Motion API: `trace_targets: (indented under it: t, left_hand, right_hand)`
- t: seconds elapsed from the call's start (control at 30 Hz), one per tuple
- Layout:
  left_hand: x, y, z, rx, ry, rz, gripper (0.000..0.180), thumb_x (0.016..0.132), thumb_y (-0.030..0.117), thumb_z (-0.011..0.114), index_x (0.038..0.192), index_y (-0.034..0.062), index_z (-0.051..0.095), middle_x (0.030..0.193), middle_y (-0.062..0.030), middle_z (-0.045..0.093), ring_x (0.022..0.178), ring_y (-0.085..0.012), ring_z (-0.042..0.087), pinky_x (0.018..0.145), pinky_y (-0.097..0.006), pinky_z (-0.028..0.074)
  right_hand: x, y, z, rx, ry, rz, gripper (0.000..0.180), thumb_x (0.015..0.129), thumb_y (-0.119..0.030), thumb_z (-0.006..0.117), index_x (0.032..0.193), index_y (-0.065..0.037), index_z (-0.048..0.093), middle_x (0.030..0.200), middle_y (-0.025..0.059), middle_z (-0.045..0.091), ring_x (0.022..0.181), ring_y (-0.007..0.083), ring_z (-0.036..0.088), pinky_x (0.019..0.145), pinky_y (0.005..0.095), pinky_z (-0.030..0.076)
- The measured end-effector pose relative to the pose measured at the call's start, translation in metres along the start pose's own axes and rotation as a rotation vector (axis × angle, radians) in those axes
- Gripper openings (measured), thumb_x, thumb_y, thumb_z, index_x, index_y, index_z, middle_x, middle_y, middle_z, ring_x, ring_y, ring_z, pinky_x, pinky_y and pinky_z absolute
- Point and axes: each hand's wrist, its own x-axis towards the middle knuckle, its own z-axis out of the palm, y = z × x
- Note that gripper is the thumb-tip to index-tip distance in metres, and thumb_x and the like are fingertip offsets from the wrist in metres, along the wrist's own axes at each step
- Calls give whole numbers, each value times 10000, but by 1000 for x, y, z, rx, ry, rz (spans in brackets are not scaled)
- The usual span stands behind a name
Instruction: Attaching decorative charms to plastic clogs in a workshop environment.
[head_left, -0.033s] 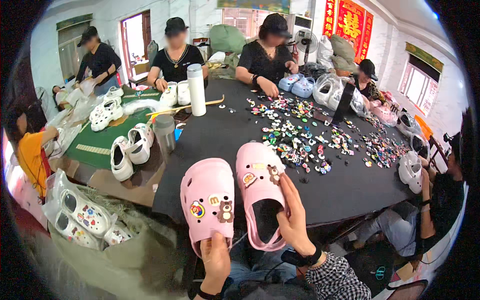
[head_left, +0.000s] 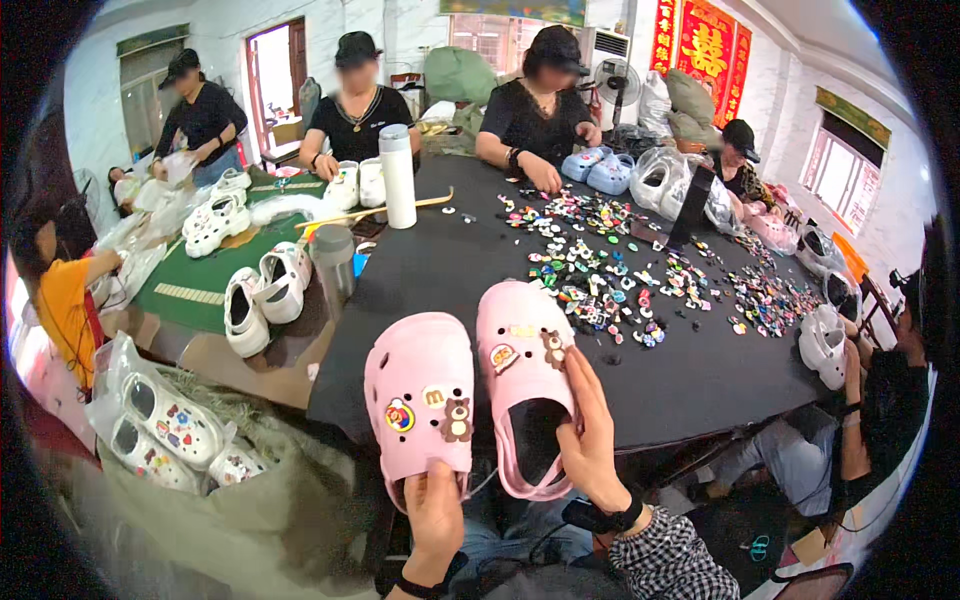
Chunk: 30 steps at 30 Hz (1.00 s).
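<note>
Two pale pink, smooth foam-like clogs are held side by side, toes pointing away, over the near edge of a matte black table. On the left clog, a rounded, hole-pierced upper is studded with a round rainbow-rimmed charm, a small cream charm and a brown bear charm. On the right clog, another brown bear is set beside smaller orange and pale yellow pieces; its heel strap is seen looped round a dark opening.

The left clog is pinched at the rear rim of its upper by the left hand (the fingers underneath are hidden, so their placing cannot be told). The right clog is clasped along its outer side by the right hand, fingers extended together, thumb by the opening.

Beyond, small glossy multicoloured charms are strewn loosely, with an upright black slab planted among them. A tall white cylindrical bottle, a grey lidded tumbler and a thin wooden stick are crowded together at left, partly screening a co-worker's white clogs. More white clogs are bagged in crinkled clear plastic on a dull green sack.
</note>
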Motion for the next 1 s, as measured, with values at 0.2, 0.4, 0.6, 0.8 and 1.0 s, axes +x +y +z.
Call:
trace_targets:
  t: [0.2, 0.4, 0.6, 0.8, 1.0]
  left_hand:
    - [-4, -2, 16, -44, 24, -37, 290, 1007, 110, 517, 1247, -47, 554, 1194, -52, 600, 1043, -110, 560, 917, -270, 441]
    - [-9, -15, 15, -5, 82, -144, 278, 967, 83, 575, 1214, -43, 576, 1134, -34, 619, 986, -83, 556, 870, -253, 445]
    - [1, -26, 28, 433, -144, 182, 509, 819, 15, 741, 1257, -101, 508, 1241, -152, 566, 1115, -220, 550, 983, -359, 425]
    - [8, -27, 21, 604, -153, 163, 484, 819, 52, 750, 1232, -89, 540, 1192, -195, 606, 1060, -263, 584, 955, -377, 440]
    - [9, -36, 24, 505, -27, 238, 478, 828, 60, 747, 1232, -91, 538, 1186, -193, 613, 1063, -253, 576, 963, -372, 425]
  right_hand:
    - [-8, 2, 2, -19, 63, -23, 790, 657, 128, 412, 1440, 34, 374, 1484, 236, 374, 1398, 370, 349, 1153, 403, 263]
    - [-14, 0, 4, 6, 98, -39, 779, 648, 118, 420, 1421, 23, 399, 1468, 230, 381, 1380, 374, 361, 1155, 425, 263]
    - [-13, 5, 6, 35, 104, -58, 744, 649, 107, 448, 1386, 0, 447, 1452, 220, 395, 1372, 365, 364, 1146, 426, 274]
    - [-15, 4, 4, 14, 92, -52, 717, 674, 86, 476, 1385, -2, 448, 1456, 234, 363, 1380, 397, 329, 1149, 452, 257]
    - [3, -16, -5, -340, 37, -235, 668, 738, -35, 619, 1384, -24, 453, 1482, 234, 314, 1405, 465, 234, 1138, 589, 199]
